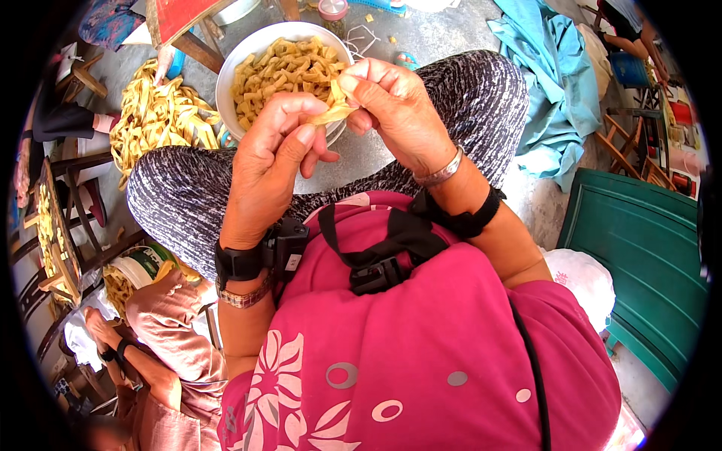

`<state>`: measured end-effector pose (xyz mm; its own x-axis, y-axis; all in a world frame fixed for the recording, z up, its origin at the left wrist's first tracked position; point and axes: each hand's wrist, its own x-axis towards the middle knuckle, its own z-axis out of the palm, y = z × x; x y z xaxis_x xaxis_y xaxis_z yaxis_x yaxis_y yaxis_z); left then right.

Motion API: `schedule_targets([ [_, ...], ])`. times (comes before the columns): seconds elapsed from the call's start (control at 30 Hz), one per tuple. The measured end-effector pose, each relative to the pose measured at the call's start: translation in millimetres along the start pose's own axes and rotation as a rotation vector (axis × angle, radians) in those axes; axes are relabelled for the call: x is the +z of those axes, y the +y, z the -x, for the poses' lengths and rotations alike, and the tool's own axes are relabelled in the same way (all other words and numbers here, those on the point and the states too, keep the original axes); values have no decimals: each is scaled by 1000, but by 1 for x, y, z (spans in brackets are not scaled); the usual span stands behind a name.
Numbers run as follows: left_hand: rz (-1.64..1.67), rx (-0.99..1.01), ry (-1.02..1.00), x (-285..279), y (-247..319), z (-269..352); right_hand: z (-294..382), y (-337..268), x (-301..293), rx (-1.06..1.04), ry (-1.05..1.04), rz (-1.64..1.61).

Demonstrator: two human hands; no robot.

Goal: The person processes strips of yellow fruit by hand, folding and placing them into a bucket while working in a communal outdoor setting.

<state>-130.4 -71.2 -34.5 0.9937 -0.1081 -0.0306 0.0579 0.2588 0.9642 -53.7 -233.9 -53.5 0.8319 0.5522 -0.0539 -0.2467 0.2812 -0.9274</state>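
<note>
Between my two hands a flat yellow strip is stretched and bent, perhaps of bean curd skin. One end lies between the thumb and fingers of my left hand. My right hand pinches a raised part of the strip between thumb and forefinger. Just beyond my hands stands a round white tub, filled with short yellow-brown folded or knotted pieces. My left hand partly covers its near rim.
A heap of long yellow strips lies at the left, with another person's hand at it. A person in brown sits at lower left. Blue-green cloth lies at the right, beyond a green chair. A red-topped stool stands ahead.
</note>
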Motion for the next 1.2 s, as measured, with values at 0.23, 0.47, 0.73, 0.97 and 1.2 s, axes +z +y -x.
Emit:
schedule_targets([
  [0.23,72,-108,136,4,15,-1,-2,-14,2,96,-86,-26],
  [0.47,-3,-191,89,4,18,-4,-4,-13,-1,40,-76,134],
  [0.73,156,-192,8,7,14,-3,-4,-12,-6,19,76,-39],
  [0.97,112,-229,119,10,23,-8,-4,-9,-13,29,-32,27],
  [1.2,-51,-177,174,16,24,-16,-1,-10,-3,253,-179,-12],
])
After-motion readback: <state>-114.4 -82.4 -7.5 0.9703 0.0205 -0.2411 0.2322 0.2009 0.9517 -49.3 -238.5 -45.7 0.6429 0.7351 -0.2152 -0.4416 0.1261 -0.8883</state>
